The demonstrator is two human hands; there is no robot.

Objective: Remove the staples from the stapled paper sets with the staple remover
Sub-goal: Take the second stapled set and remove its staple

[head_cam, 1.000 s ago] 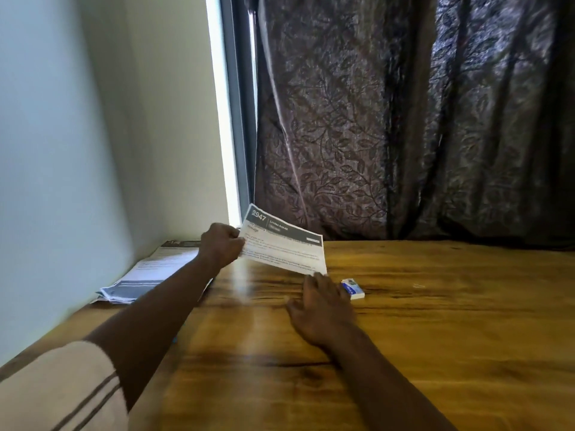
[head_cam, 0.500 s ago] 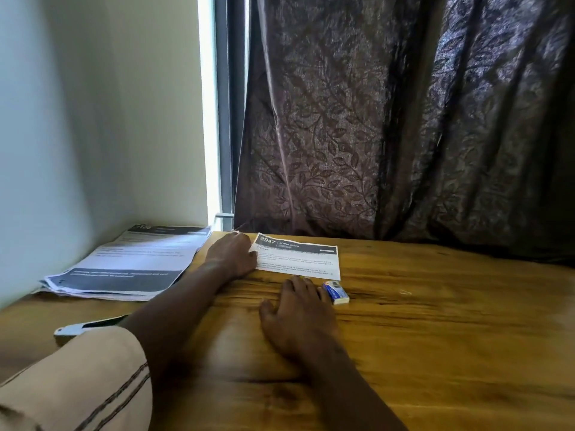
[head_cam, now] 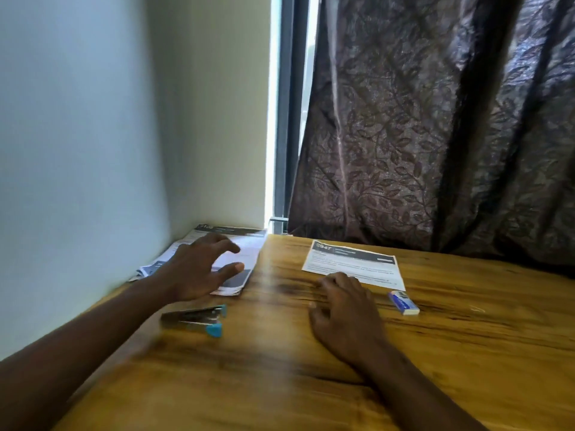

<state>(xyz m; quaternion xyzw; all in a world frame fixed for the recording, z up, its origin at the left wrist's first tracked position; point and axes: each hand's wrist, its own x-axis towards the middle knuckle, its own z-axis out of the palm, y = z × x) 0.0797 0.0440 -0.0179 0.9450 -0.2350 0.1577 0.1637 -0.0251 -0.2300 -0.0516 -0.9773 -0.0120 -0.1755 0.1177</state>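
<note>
1. Head view: "947" is printed on the dark header of the single sheet (head_cam: 353, 264), which is laid flat on the table (head_cam: 466, 353).
2. The left hand (head_cam: 199, 272) is spread open and empty above the paper stack (head_cam: 236, 256); the sheet held earlier has been released.
3. The right hand (head_cam: 345, 315) is rested palm-down, empty.
4. The staple remover (head_cam: 194, 318) is now seen near the left wrist; a small box (head_cam: 403, 302) lies beside the sheet, its print illegible.

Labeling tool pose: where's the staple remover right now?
Head view: the staple remover lies on the wooden table, left of centre, just in front of the paper stack and under the left hand, untouched by either hand.
</note>
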